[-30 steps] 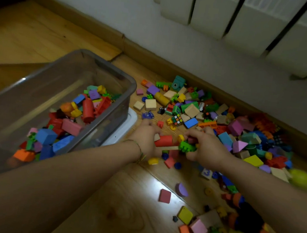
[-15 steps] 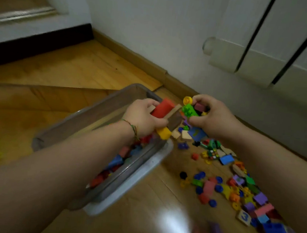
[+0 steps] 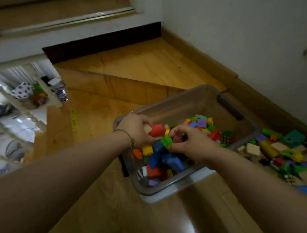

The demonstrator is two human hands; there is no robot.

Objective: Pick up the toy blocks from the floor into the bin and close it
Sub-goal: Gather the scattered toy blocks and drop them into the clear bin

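A clear plastic bin (image 3: pixel 230 107) sits on the wooden floor, partly filled with coloured toy blocks (image 3: pixel 200 123). Both my hands hover over its near half. My left hand (image 3: pixel 136 128) grips a red cylinder block (image 3: pixel 157 130) and a pale wooden piece. My right hand (image 3: pixel 191 141) holds a green studded brick (image 3: pixel 166 141) and a few small pieces. Blue, yellow and orange blocks lie just beneath the hands. A pile of loose blocks (image 3: pixel 280 151) is spread on the floor to the right of the bin.
The bin stands on its white lid (image 3: pixel 177 191). A white wall with a wooden skirting board (image 3: pixel 202 53) runs behind. A raised step (image 3: pixel 64 23) lies at the back left, and a railing with a drop to a lower room (image 3: pixel 16 107) is at the left.
Both hands lifted a handful of blocks from the floor pile and carried them left over the bin. My view swung left with them.
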